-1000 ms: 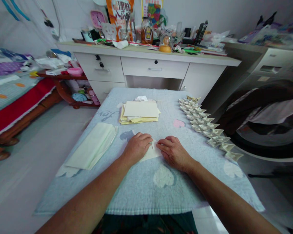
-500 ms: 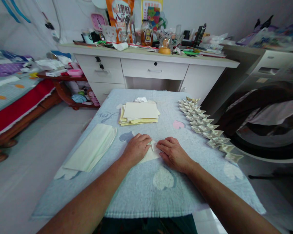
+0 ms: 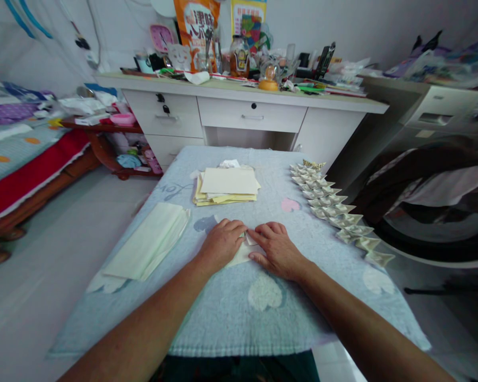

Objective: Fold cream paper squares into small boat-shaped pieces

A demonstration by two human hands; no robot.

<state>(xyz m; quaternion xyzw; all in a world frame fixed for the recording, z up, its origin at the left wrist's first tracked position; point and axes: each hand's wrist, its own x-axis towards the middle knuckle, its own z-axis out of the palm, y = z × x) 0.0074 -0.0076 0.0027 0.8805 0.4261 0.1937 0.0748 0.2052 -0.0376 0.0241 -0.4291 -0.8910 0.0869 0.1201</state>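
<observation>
A small sheet of cream paper [image 3: 238, 257], partly folded, lies on the cloth-covered table between my hands. My left hand [image 3: 223, 241] rests over its left side, fingers close together and gripping it near the fold. From the right, my right hand [image 3: 278, 249] holds the same paper, its fingertips at the upper fold and its thumb lower on the sheet. Both hands hide much of the paper. Beyond them sits a stack of cream and yellow paper [image 3: 229, 181]. To the left lies a pale green folded bundle of paper [image 3: 149, 241].
A row of folded paper pieces [image 3: 329, 204] runs down the table's right side. The light blue tablecloth [image 3: 223, 329] has heart patterns. Behind stands a white desk [image 3: 250, 114] crowded with jars and bags. A washing machine [image 3: 442, 175] is at right, a bed [image 3: 32, 159] at left.
My right hand has shifted slightly left over the paper, its fingertips now closer to my left hand and its thumb farther out on the sheet. My left hand stays nearly in place.
</observation>
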